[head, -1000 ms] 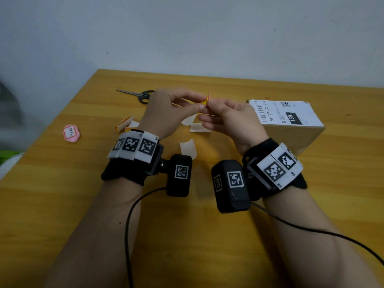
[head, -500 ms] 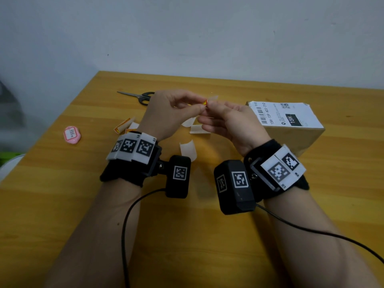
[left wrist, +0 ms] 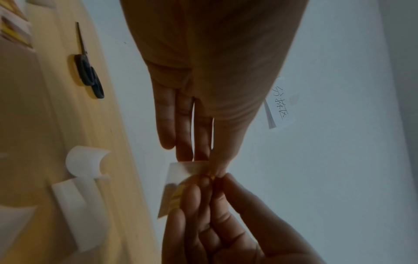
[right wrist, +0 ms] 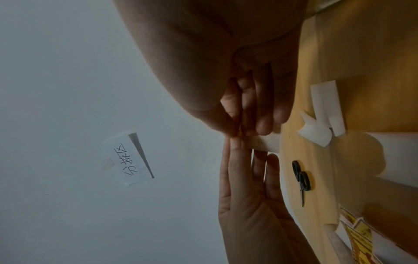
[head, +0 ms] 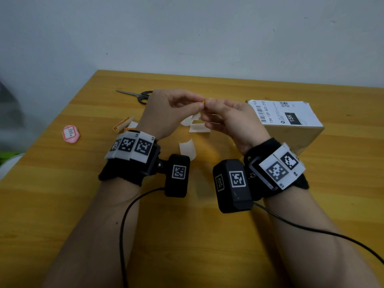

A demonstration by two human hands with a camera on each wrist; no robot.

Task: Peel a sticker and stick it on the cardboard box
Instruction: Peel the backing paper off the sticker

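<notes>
A small yellow and red sticker [head: 204,101] on its pale backing [left wrist: 178,180] is held in the air above the table between both hands. My left hand [head: 198,104] pinches one edge between thumb and fingertips, the other fingers straight [left wrist: 212,166]. My right hand [head: 209,103] pinches the same corner from the opposite side, fingers curled [left wrist: 214,178]. In the right wrist view the right hand [right wrist: 241,133] meets the left hand [right wrist: 246,148] at the backing strip [right wrist: 264,142]. The cardboard box [head: 291,138], with a white shipping label on top, stands on the table just right of my right hand.
Black scissors [head: 139,95] lie at the back left. White backing scraps [head: 187,149] lie under the hands, yellow sticker pieces [head: 122,126] are left of my left wrist, and a pink sticker [head: 70,134] is near the table's left edge. A handwritten note [right wrist: 126,159] hangs on the wall.
Both hands stay together at the sticker above the table. Only the fingertips have shifted slightly at the pinched corner.
</notes>
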